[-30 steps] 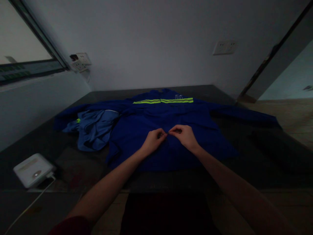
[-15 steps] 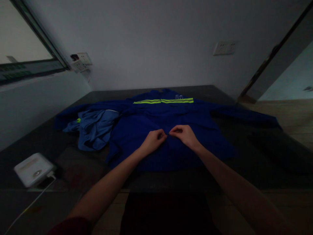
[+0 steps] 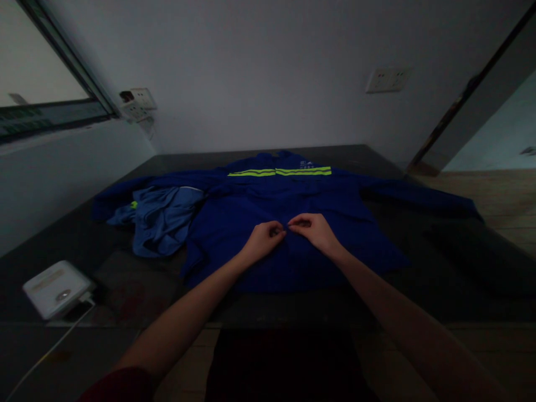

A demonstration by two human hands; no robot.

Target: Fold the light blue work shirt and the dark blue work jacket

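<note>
A dark blue work jacket (image 3: 251,223) with yellow-green reflective stripes lies spread flat on a dark table (image 3: 439,268), sleeves stretched to both sides. My left hand (image 3: 263,241) and my right hand (image 3: 315,230) meet at the middle of the jacket's front. Both hands are closed in a pinch on the front edge of the fabric, fingertips nearly touching each other. What sits between the fingertips is too small and dark to make out.
A lighter blue garment (image 3: 161,220) lies crumpled on the jacket's left sleeve. A white box-shaped device (image 3: 56,289) with a white cable rests at the table's front left. Wall sockets (image 3: 138,103) hang at the back left, and another socket plate (image 3: 385,80) at the right.
Both hands stay pinched at the same spot on the jacket front, shifting only slightly. The jacket has not moved.
</note>
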